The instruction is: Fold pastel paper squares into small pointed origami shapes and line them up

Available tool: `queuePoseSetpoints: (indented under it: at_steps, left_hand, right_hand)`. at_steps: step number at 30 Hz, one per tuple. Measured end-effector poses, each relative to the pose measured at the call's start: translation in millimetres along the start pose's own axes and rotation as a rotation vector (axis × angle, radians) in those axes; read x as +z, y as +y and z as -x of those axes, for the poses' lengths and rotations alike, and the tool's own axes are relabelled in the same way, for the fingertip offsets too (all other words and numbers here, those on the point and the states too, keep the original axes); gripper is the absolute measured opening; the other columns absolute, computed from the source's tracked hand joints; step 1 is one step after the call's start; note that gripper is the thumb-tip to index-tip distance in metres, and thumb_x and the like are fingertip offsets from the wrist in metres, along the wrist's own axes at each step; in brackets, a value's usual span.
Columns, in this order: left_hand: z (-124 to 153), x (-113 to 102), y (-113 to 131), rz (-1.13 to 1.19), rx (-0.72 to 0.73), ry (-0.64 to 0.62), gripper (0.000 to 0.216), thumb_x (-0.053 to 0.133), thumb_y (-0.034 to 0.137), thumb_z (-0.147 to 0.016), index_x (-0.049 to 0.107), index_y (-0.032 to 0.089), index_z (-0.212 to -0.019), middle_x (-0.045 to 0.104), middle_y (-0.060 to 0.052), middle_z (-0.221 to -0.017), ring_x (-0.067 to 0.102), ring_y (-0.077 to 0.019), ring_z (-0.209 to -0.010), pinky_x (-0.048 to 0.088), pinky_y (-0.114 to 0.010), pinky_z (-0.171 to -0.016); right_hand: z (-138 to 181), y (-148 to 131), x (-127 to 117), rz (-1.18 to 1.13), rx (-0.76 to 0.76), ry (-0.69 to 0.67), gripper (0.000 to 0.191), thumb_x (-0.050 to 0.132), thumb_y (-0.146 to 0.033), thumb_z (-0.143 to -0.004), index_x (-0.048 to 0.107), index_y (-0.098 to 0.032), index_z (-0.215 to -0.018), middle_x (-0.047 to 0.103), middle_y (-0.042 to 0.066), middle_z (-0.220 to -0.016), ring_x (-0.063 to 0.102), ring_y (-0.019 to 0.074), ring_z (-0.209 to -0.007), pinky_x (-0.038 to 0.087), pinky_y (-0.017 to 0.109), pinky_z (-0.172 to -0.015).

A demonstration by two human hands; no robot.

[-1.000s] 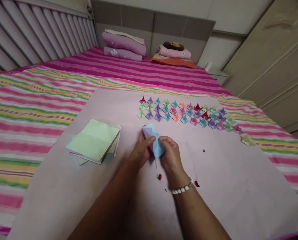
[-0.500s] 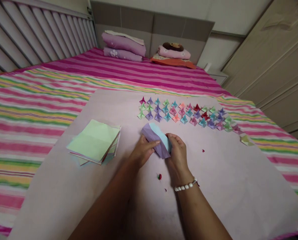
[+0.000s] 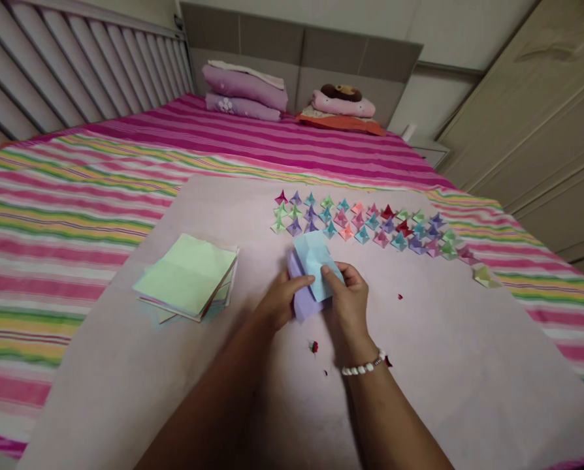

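Observation:
Both of my hands meet over a pale pink mat (image 3: pixel 458 352) laid on the bed. My left hand (image 3: pixel 282 299) pinches a purple paper sheet (image 3: pixel 302 301) with thumb and fingers closed. My right hand (image 3: pixel 348 301), with a white bead bracelet at the wrist, holds a light blue paper sheet (image 3: pixel 313 256) that overlaps the purple one and points away from me. Just beyond the papers lie rows of several small folded paper stars (image 3: pixel 365 223) in many colours.
A stack of coloured square papers (image 3: pixel 187 277), pale green on top, lies left of my hands. Small red scraps (image 3: pixel 313 346) dot the mat near my wrists. A lone folded piece (image 3: pixel 484 275) sits at the right. Pillows (image 3: pixel 245 88) rest by the headboard; a wardrobe (image 3: pixel 541 111) stands right.
The papers have been turned and spread apart: the blue sheet now lies on top and stands out farther away, while the purple one shows underneath by my left hand. My hands shifted slightly right.

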State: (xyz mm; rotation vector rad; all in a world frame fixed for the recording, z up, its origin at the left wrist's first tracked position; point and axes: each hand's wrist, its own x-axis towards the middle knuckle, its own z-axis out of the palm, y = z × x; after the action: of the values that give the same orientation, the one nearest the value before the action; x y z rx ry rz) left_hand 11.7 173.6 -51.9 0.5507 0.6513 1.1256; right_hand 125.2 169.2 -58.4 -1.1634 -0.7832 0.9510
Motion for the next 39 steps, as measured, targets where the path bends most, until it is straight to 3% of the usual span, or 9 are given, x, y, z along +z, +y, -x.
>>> queuePoseSetpoints:
  at_steps: [6, 9, 12, 15, 20, 25, 29, 32, 39]
  left_hand:
    - [-11.1, -8.9, 8.0, 0.156, -0.056, 0.381, 0.031, 0.065, 0.012, -0.072, 0.064, 0.013, -0.103, 0.074, -0.01, -0.089, 0.069, -0.0254, -0.093, 0.053, -0.039, -0.089]
    - [-16.9, -14.9, 17.1, 0.22, 0.204, 0.445, 0.03, 0.06, 0.02, -0.083, 0.062, 0.017, -0.112, 0.073, -0.009, -0.1, 0.065, -0.0209, -0.104, 0.049, -0.034, -0.097]
    - [-16.7, -17.6, 32.9, 0.264, 0.57, 0.372, 0.035, 0.051, 0.035, -0.09, 0.056, 0.025, -0.123, 0.069, -0.004, -0.115, 0.057, -0.0164, -0.118, 0.043, -0.029, -0.103]
    - [-12.3, -17.3, 46.4, 0.352, 0.728, 0.278, 0.045, 0.042, 0.053, -0.09, 0.054, 0.03, -0.126, 0.065, -0.003, -0.121, 0.051, -0.0176, -0.125, 0.043, -0.032, -0.103]
    - [-5.9, -18.0, 47.9, 0.554, 0.501, 0.161, 0.057, 0.042, 0.062, -0.085, 0.051, 0.023, -0.126, 0.067, -0.01, -0.113, 0.056, -0.023, -0.119, 0.049, -0.039, -0.098]
    - [-1.3, -21.7, 52.8, 0.656, 0.454, 0.15, 0.047, 0.042, 0.038, -0.094, 0.042, 0.009, -0.132, 0.064, -0.016, -0.115, 0.06, -0.018, -0.115, 0.053, -0.025, -0.091]
    - [-4.1, -23.4, 50.0, 0.392, 0.569, 0.233, 0.041, 0.058, 0.018, -0.085, 0.053, 0.024, -0.125, 0.054, -0.007, -0.135, 0.053, -0.016, -0.124, 0.045, -0.024, -0.1]
    - [-9.1, -20.9, 34.8, 0.102, 0.474, 0.214, 0.047, 0.071, 0.013, -0.073, 0.06, 0.031, -0.115, 0.046, -0.003, -0.144, 0.043, -0.0198, -0.133, 0.039, -0.03, -0.106]
    - [-9.9, -10.8, 5.8, -0.123, 0.038, 0.044, 0.031, 0.078, 0.028, -0.066, 0.069, 0.011, -0.091, 0.073, -0.014, -0.096, 0.066, -0.0293, -0.1, 0.049, -0.044, -0.092]
  right_hand:
    - [-6.8, -2.1, -5.0, -0.116, -0.041, 0.201, 0.02, 0.074, -0.031, -0.066, 0.065, -0.019, -0.08, 0.065, -0.001, -0.077, 0.056, 0.014, -0.068, 0.045, 0.028, -0.065]
    - [-6.3, -5.7, -4.1, -0.099, -0.029, 0.216, 0.018, 0.074, -0.028, -0.065, 0.065, -0.019, -0.078, 0.065, -0.001, -0.077, 0.056, 0.0144, -0.069, 0.045, 0.029, -0.067]
    - [-3.9, -5.6, -1.4, -0.102, -0.024, 0.172, 0.019, 0.074, -0.029, -0.065, 0.066, -0.019, -0.078, 0.065, -0.001, -0.076, 0.056, 0.0147, -0.068, 0.045, 0.029, -0.066]
    - [-2.6, -3.1, 0.9, -0.119, 0.004, 0.13, 0.02, 0.075, -0.03, -0.064, 0.067, -0.018, -0.078, 0.066, -0.001, -0.074, 0.055, 0.0143, -0.067, 0.044, 0.028, -0.064]
    - [-3.3, -2.3, 1.6, -0.228, 0.115, 0.062, 0.022, 0.077, -0.029, -0.061, 0.069, -0.018, -0.079, 0.068, 0.0, -0.077, 0.057, 0.0142, -0.068, 0.045, 0.029, -0.067]
    - [-3.5, -3.3, 1.1, -0.242, 0.128, 0.023, 0.023, 0.076, -0.029, -0.063, 0.07, -0.019, -0.082, 0.07, 0.001, -0.08, 0.059, 0.0155, -0.069, 0.046, 0.03, -0.068]
    - [-3.1, -1.9, 1.7, -0.202, 0.099, -0.042, 0.022, 0.075, -0.033, -0.065, 0.071, -0.019, -0.081, 0.07, 0.001, -0.08, 0.058, 0.016, -0.071, 0.046, 0.029, -0.068]
    - [-2.5, -2.9, 1.7, -0.186, 0.078, -0.078, 0.018, 0.074, -0.033, -0.066, 0.071, -0.02, -0.079, 0.068, 0.0, -0.076, 0.056, 0.0154, -0.068, 0.045, 0.029, -0.066]
    - [4.0, -11.1, 1.4, -0.087, 0.042, -0.213, 0.016, 0.074, -0.033, -0.068, 0.072, -0.021, -0.078, 0.068, -0.001, -0.072, 0.057, 0.0153, -0.065, 0.046, 0.029, -0.063]
